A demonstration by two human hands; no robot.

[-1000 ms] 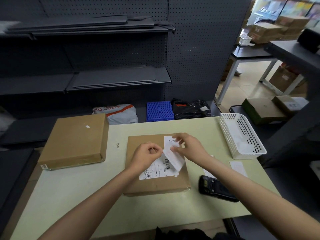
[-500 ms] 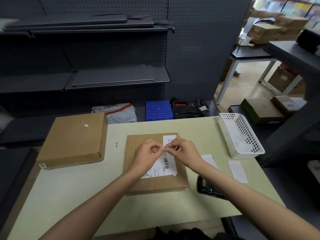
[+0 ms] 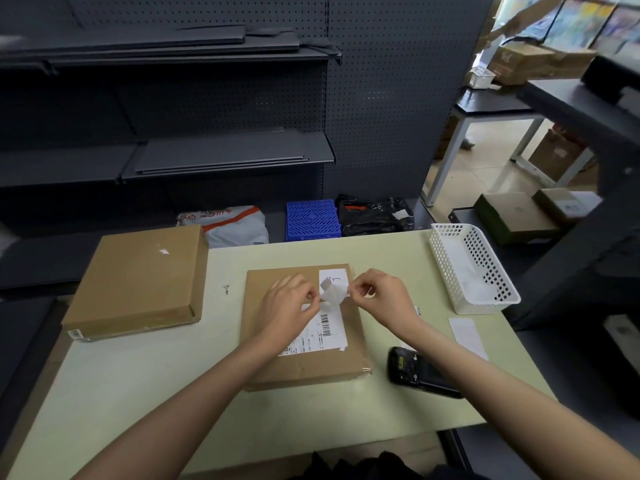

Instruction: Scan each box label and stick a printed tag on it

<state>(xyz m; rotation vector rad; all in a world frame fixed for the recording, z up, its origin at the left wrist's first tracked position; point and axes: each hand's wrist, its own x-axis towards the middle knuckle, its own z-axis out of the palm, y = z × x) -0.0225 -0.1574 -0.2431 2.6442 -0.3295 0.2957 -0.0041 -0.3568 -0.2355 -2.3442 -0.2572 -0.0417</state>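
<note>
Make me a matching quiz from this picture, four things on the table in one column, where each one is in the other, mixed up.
1. tag
2. scanner
3. white basket
4. big box

A. table's far right edge
B. pinched between both hands
C. left side of the table
D. flat on the table, right of the labelled box

Pairs: 1-B, 2-D, 3-A, 4-C

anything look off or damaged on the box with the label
Slightly. The shipping label on the middle box has its near right corner lifting, and clear tape puckers off the box's near right corner. Both hands pinch a curled tag above it.
</note>
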